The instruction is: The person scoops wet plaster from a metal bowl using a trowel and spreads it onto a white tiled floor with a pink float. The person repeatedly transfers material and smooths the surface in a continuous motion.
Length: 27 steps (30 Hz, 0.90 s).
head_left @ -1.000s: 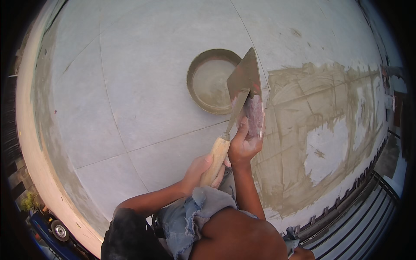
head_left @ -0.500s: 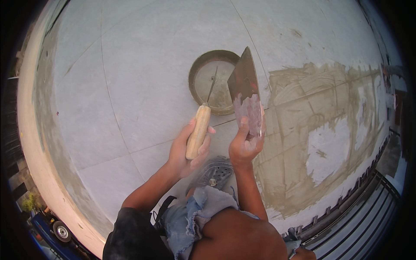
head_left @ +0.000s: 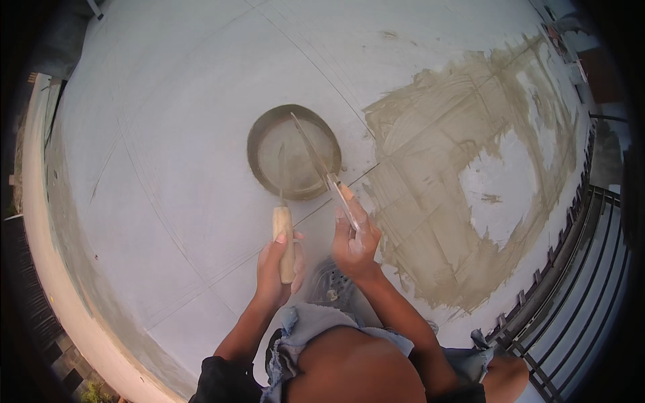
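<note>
My left hand [head_left: 271, 267] is closed round the pale wooden handle of a trowel [head_left: 285, 235], its thin blade seen edge-on and pointing away over the basin. In my right hand [head_left: 356, 245] is a flat scraper plate [head_left: 312, 151], gripped by its near end and turned almost edge-on, so its face is mostly hidden. A round, shallow basin [head_left: 258, 171] with slurry-coated walls stands on the floor beyond both hands. The far parts of both tools overlap the basin in this view; whether they touch it I cannot tell.
Wet grey-brown slurry [head_left: 430, 201] covers a patch of the pale floor [head_left: 181, 154] on the right, with a bare spot inside it. Dark metal railing [head_left: 571, 295] runs along the lower right. A low, pale wall [head_left: 74, 295] curves along the left. My shoe [head_left: 331, 285] is between my forearms.
The scraper plate has turned from showing its broad face to nearly edge-on. Both hands now sit lower and further left in view. The whole scene has shifted as the head moved.
</note>
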Tool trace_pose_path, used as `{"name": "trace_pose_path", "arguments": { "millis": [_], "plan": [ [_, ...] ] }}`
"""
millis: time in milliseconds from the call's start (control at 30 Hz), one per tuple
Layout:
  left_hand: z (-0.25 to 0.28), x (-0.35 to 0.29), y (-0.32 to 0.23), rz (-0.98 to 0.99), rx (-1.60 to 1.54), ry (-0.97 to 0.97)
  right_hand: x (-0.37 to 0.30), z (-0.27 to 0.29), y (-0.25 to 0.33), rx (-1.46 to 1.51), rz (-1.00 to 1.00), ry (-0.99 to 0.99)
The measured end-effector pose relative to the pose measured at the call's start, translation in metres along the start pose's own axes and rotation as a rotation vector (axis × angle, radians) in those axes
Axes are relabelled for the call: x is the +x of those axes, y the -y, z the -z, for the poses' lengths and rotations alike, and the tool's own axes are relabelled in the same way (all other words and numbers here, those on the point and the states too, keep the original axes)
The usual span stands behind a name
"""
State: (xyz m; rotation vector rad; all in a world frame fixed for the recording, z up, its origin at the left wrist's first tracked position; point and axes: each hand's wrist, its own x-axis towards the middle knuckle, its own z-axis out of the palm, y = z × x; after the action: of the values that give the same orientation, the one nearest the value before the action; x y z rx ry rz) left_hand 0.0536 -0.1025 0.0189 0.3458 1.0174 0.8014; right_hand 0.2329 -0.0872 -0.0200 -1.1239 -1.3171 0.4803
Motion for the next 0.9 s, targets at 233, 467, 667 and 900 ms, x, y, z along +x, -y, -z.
{"name": "trace_pose_path", "arguments": {
  "millis": [233,467,667,900],
  "plan": [
    [0.016,0.026,0.064,-0.116,0.217,-0.071,0.008,0.023,0.003,0.109,-0.219,-0.083],
    [0.023,0.043,0.108,-0.367,0.491,-0.050,0.112,0.151,0.036,-0.028,-0.147,-0.106],
    [-0.029,0.028,0.139,-0.440,0.616,0.046,0.167,0.351,0.113,-0.670,-0.271,0.223],
    [-0.045,0.024,0.168,-0.476,0.721,0.090,0.028,0.480,0.236,-0.962,-0.544,-0.147]
  ]
}}
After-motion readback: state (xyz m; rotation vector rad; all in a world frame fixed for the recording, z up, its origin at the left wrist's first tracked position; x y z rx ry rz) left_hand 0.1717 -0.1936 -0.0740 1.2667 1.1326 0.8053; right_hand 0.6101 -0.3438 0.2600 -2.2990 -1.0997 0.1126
